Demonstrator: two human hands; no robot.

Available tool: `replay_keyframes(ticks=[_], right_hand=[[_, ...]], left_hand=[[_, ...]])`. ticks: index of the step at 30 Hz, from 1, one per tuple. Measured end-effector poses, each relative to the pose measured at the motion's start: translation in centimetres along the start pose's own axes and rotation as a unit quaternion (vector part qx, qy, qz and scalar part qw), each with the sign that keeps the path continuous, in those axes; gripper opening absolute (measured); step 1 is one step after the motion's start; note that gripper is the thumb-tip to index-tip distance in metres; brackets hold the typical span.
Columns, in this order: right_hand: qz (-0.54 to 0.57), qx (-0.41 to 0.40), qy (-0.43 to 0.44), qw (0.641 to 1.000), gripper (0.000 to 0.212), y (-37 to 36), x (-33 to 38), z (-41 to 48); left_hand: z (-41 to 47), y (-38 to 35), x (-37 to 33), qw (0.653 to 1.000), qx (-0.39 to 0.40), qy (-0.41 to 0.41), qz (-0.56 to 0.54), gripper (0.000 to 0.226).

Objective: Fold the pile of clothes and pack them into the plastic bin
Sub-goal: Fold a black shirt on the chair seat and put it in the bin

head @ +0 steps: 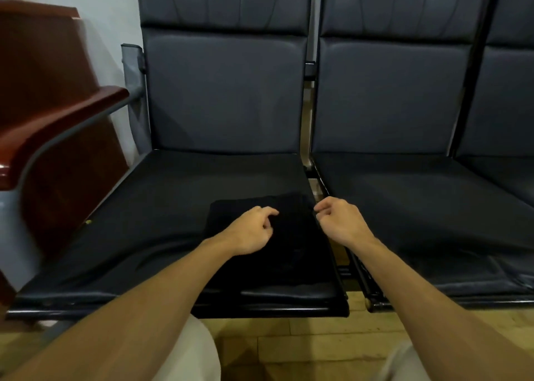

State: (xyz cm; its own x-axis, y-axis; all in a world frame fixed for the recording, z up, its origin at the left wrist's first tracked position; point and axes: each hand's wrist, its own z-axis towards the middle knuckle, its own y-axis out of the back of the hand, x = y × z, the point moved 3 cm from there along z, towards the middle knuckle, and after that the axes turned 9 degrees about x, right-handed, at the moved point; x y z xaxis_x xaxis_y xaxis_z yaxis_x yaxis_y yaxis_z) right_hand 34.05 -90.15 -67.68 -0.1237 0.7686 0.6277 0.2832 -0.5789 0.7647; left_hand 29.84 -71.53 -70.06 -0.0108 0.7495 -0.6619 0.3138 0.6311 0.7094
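A black garment (291, 253) lies folded flat in a rough rectangle on the right half of the dark seat (150, 207) in front of me. It is hard to tell apart from the black cushion. My left hand (254, 231) hovers over or rests on the garment's left part, fingers loosely curled with nothing held in them. My right hand (339, 221) is at the garment's right edge, where thumb and fingertips pinch the cloth by the seat's side. No plastic bin and no pile of clothes is in view.
A second dark seat (419, 207) stands to the right, across a narrow gap with a metal frame. A reddish wooden armrest (52, 132) juts out at the left. Wooden floor (303, 340) shows below the seat's front edge, with my light-trousered knees.
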Motion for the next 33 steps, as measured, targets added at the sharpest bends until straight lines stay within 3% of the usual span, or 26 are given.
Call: replay_keyframes(ticks=[4, 10, 14, 19, 23, 29, 33], right_hand=[[-0.014, 0.009, -0.002, 1.000, 0.026, -1.0, 1.0, -0.4], [-0.075, 0.041, 0.030, 0.996, 0.018, -3.9, 3.7, -0.1], [-0.131, 0.077, 0.089, 0.984, 0.020, -7.0, 6.2, 0.7], [-0.175, 0.208, 0.201, 0.941, 0.049, -12.2, 9.4, 1.9], [-0.235, 0.293, 0.143, 0.916, 0.052, -14.5, 8.6, 3.2], [-0.294, 0.268, 0.069, 0.915, 0.050, -10.8, 5.6, 3.7], [-0.183, 0.151, 0.179, 0.955, 0.031, -9.8, 7.6, 2.0]], left_hand=[[-2.0, 0.1, 3.6, 0.976, 0.136, 0.078, 0.155, 0.056], [-5.6, 3.5, 7.5, 0.955, 0.123, 0.137, 0.234, 0.053], [-7.9, 5.8, 9.9, 0.954, 0.094, 0.161, 0.234, 0.051], [-8.8, 6.2, 10.2, 0.969, 0.107, 0.112, 0.192, 0.043], [-9.1, 6.7, 11.4, 0.978, 0.116, 0.102, 0.138, 0.040], [-9.3, 7.2, 11.8, 0.986, 0.082, 0.108, 0.092, 0.037], [-9.1, 6.7, 10.6, 0.983, 0.094, 0.118, 0.108, 0.047]])
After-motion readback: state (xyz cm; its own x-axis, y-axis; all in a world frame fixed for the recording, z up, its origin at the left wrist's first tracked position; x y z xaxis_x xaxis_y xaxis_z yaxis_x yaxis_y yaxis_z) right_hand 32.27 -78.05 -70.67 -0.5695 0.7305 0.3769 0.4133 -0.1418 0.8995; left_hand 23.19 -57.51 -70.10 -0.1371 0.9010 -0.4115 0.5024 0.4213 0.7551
